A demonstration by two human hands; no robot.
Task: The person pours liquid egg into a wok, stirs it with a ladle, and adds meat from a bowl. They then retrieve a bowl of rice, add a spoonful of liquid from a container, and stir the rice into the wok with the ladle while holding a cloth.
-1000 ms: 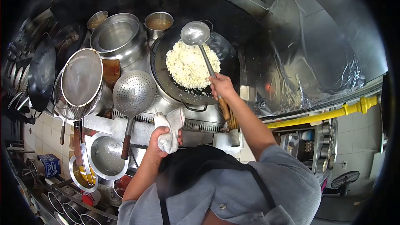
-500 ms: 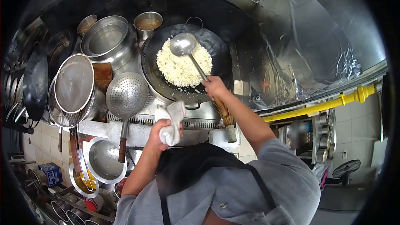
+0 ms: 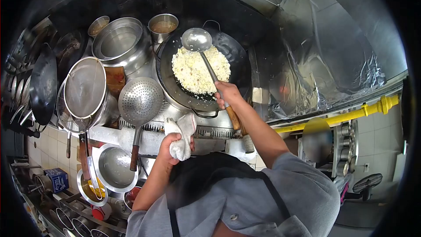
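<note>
My right hand [image 3: 227, 95] grips the long handle of a steel ladle [image 3: 197, 39]. The ladle's bowl is over the far edge of a mound of fried rice [image 3: 206, 72], pale yellow and white with small darker bits. The rice sits in a large dark wok [image 3: 239, 57] on the stove. My left hand [image 3: 172, 145] is closed around a folded white cloth [image 3: 182, 134], held in front of the wok's near side. The wok's near loop handle [image 3: 205, 115] is to the right of the cloth and apart from it.
A perforated strainer [image 3: 140, 101] and a mesh sieve [image 3: 85, 87] rest left of the wok. Behind them stand a steel pot [image 3: 117, 44] and a small container of brown liquid [image 3: 163, 26]. A basin [image 3: 115, 166] is lower left. A yellow pipe [image 3: 351, 113] runs along the right.
The ladle's bowl has moved away from me, from the middle of the rice to its far edge. My left hand still holds the cloth. The whole view has shifted slightly.
</note>
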